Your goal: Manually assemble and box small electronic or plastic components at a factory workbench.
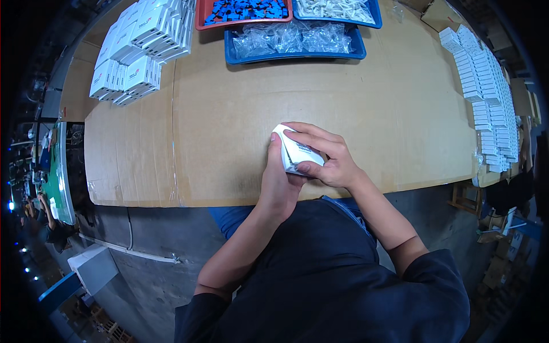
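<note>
Fingers of the left hand (280, 171) and right hand (338, 161) wrap around one white box (298, 150), above the near edge of the cardboard-covered desk (240, 108). White boxes stand stacked at far left (123, 43) and far right (486, 86); which pile is finished cannot be told. Along the back, a red tray (199, 18) and two blue trays (297, 58) hold plentiful small pieces, suggesting much work is left. The held box is seemingly mid-handling, not yet set down; its closure is unclear.
</note>
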Demonstrator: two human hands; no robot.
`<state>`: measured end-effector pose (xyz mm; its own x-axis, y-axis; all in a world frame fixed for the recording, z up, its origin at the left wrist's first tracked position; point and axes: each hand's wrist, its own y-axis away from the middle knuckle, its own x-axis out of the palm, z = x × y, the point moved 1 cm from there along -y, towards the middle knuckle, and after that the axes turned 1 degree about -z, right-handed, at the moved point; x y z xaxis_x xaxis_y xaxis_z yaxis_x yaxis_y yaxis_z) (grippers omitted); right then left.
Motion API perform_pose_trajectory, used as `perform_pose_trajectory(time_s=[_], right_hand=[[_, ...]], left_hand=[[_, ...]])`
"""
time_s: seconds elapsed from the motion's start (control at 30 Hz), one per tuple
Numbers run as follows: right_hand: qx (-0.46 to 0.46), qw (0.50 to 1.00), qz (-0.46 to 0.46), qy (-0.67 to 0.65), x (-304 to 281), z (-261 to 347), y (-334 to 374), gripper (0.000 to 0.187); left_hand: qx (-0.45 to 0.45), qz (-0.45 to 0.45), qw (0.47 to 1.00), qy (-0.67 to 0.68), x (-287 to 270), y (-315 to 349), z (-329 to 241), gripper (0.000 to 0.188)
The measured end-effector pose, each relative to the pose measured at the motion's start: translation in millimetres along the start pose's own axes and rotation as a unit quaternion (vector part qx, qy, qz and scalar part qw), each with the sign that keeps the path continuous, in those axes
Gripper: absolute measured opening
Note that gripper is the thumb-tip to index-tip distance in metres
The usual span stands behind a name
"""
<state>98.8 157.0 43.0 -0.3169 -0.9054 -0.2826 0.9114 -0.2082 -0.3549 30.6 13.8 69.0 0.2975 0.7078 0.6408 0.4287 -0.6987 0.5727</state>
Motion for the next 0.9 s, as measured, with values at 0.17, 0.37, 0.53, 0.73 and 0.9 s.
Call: perform_pose_trajectory(time_s=[0.17,0.37,0.53,0.73,0.9], right_hand=[[0.042,0.998,-0.011,-0.052,0.4,-3.0,2.1,0.050],[0.148,0.952,-0.055,-0.262,-12.0,-15.7,1.6,0.051],[0.176,0.940,-0.065,-0.284,-19.6,-6.9,-10.1,0.059],[0.193,0.952,0.001,-0.236,-22.8,-1.7,-17.1,0.050],[0.188,0.960,0.037,-0.203,-20.9,-4.1,-16.8,0.051]], left_hand=[[-0.011,-0.004,1.000,0.010,0.1,-3.4,0.4,0.059],[-0.006,0.045,0.998,0.049,-12.9,-14.2,2.6,0.062],[-0.043,0.077,0.993,0.079,-11.4,-15.7,-1.4,0.065],[-0.071,0.086,0.988,0.110,-10.9,-14.9,-2.0,0.065],[-0.063,0.099,0.987,0.110,-14.7,-16.7,-0.1,0.061]])
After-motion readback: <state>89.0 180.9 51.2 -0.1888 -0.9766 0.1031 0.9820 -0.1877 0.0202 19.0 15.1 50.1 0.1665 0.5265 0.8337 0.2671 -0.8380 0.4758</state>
